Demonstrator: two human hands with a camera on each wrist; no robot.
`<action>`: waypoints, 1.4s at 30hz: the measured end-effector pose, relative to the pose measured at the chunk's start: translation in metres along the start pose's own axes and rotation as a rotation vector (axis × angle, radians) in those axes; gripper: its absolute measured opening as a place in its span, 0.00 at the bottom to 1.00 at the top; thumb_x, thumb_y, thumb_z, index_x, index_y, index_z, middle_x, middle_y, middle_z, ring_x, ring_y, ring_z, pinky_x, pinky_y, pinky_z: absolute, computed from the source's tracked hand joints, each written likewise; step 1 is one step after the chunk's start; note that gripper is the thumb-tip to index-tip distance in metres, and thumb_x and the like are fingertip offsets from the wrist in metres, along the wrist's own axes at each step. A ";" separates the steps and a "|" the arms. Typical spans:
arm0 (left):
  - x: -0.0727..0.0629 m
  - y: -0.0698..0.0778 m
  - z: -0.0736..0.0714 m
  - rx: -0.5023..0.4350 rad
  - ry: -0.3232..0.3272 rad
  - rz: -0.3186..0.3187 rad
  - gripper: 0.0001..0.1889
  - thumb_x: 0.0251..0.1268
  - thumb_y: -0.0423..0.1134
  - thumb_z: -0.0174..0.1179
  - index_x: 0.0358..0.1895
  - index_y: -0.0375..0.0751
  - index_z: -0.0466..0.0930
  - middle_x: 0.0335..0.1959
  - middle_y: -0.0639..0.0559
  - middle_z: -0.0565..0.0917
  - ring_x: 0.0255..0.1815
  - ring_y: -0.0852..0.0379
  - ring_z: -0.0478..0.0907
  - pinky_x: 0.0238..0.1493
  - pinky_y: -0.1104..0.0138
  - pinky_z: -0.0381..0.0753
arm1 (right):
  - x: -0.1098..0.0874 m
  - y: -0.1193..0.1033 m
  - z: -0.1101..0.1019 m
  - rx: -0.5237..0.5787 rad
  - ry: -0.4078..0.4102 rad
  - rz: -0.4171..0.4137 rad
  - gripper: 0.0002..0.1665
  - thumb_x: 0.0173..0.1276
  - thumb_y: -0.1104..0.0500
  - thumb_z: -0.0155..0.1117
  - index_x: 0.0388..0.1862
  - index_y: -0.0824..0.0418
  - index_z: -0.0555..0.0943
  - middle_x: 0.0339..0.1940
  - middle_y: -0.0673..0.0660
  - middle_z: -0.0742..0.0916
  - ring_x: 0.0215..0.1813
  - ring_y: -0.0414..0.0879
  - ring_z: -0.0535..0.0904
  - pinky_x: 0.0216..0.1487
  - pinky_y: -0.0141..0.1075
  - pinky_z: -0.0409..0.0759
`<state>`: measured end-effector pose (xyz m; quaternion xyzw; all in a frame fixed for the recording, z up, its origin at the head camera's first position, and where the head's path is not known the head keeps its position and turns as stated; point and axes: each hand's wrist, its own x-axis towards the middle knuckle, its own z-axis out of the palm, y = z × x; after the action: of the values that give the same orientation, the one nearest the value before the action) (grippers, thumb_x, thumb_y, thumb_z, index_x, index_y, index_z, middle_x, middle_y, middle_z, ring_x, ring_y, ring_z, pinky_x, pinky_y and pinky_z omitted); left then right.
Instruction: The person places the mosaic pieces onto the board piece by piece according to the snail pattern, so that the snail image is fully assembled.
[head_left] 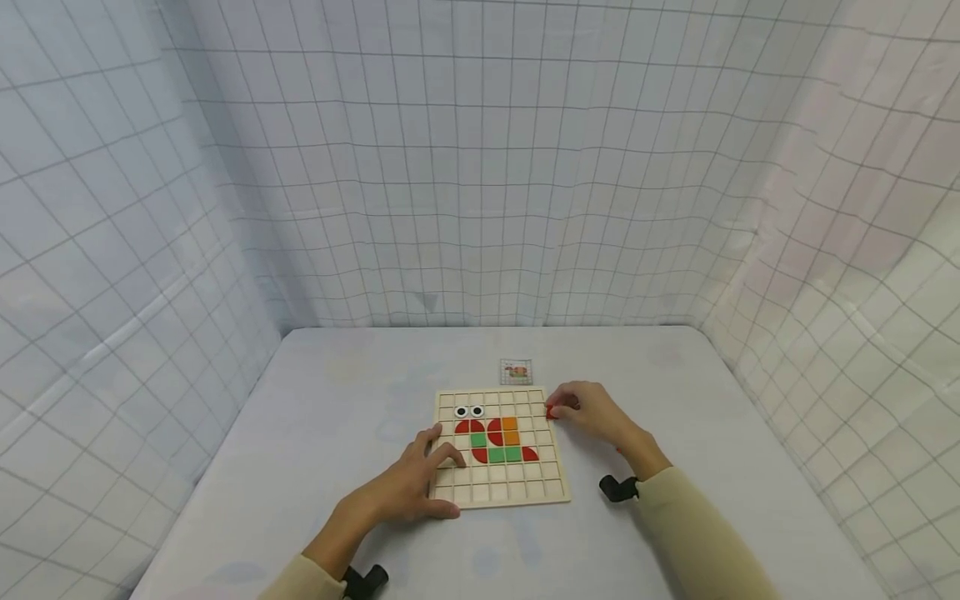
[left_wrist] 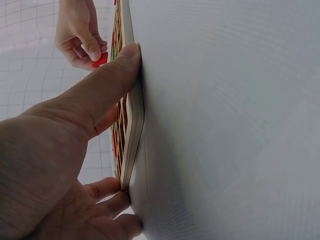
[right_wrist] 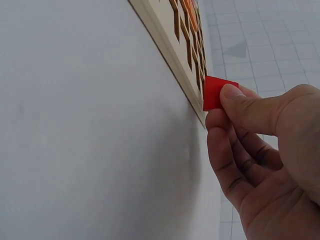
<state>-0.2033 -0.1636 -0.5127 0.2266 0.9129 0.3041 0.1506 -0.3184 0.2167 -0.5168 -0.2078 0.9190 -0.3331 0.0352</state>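
A wooden grid board [head_left: 498,493] lies on the table under my left hand [head_left: 411,479]. That hand's thumb [left_wrist: 117,70] presses the board's near edge. Its other fingers spread over the left side, one of them reaching onto the grid. At the board's far right edge, my right hand [head_left: 588,410] pinches a small red tile [right_wrist: 214,92] between thumb and fingertips. Set in the grid are several red quarter-round tiles [head_left: 529,454], green square tiles [head_left: 496,455] and orange square tiles [head_left: 510,424]. Two round eye tiles [head_left: 461,412] sit near the top left.
A small picture card [head_left: 516,372] with a coloured figure lies just beyond the board's far edge. Something small and red [head_left: 618,450] shows partly from behind my right wrist. White gridded curtains [head_left: 480,167] enclose the white table [head_left: 337,400] at the back and sides.
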 end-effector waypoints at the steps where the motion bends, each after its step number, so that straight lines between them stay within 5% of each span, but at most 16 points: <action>1: 0.000 -0.001 0.000 0.000 0.001 0.001 0.32 0.68 0.54 0.86 0.68 0.57 0.78 0.95 0.26 0.51 0.92 0.15 0.58 0.78 0.24 0.78 | 0.002 -0.003 0.003 0.005 -0.006 -0.004 0.04 0.82 0.62 0.78 0.50 0.55 0.95 0.46 0.49 0.95 0.47 0.41 0.86 0.60 0.41 0.89; 9: 0.001 -0.001 -0.001 -0.008 -0.001 0.011 0.31 0.69 0.55 0.86 0.68 0.60 0.78 0.95 0.26 0.52 0.92 0.15 0.58 0.79 0.23 0.77 | 0.010 -0.023 0.024 0.045 -0.052 -0.052 0.03 0.83 0.61 0.78 0.51 0.56 0.93 0.42 0.48 0.93 0.43 0.39 0.83 0.51 0.31 0.85; 15: 0.000 0.001 -0.002 -0.015 -0.005 0.018 0.31 0.69 0.54 0.86 0.68 0.59 0.79 0.95 0.26 0.52 0.92 0.15 0.58 0.79 0.23 0.77 | 0.010 -0.030 0.033 0.034 -0.045 -0.013 0.03 0.81 0.61 0.80 0.48 0.58 0.92 0.40 0.48 0.92 0.41 0.39 0.83 0.49 0.30 0.84; 26: -0.001 0.000 -0.001 0.000 0.004 0.023 0.32 0.69 0.54 0.86 0.68 0.58 0.79 0.95 0.25 0.52 0.92 0.15 0.58 0.78 0.23 0.77 | 0.012 -0.033 0.037 0.022 -0.025 0.035 0.03 0.78 0.63 0.82 0.44 0.56 0.94 0.40 0.48 0.94 0.41 0.39 0.84 0.47 0.30 0.85; 34: 0.000 -0.001 -0.001 0.004 0.000 0.017 0.31 0.70 0.55 0.86 0.68 0.60 0.78 0.96 0.27 0.51 0.92 0.15 0.58 0.79 0.24 0.77 | 0.014 -0.033 0.037 -0.048 -0.004 -0.011 0.06 0.78 0.63 0.82 0.38 0.56 0.96 0.39 0.50 0.93 0.39 0.38 0.80 0.43 0.30 0.81; 42: 0.000 -0.002 -0.001 0.000 0.002 0.025 0.32 0.69 0.55 0.86 0.68 0.59 0.78 0.95 0.27 0.52 0.92 0.15 0.58 0.79 0.24 0.77 | 0.013 -0.032 0.031 -0.047 -0.029 -0.009 0.03 0.78 0.62 0.82 0.43 0.56 0.99 0.43 0.49 0.95 0.42 0.38 0.84 0.47 0.33 0.85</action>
<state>-0.2041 -0.1655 -0.5135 0.2377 0.9102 0.3061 0.1460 -0.3121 0.1709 -0.5204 -0.2174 0.9251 -0.3085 0.0423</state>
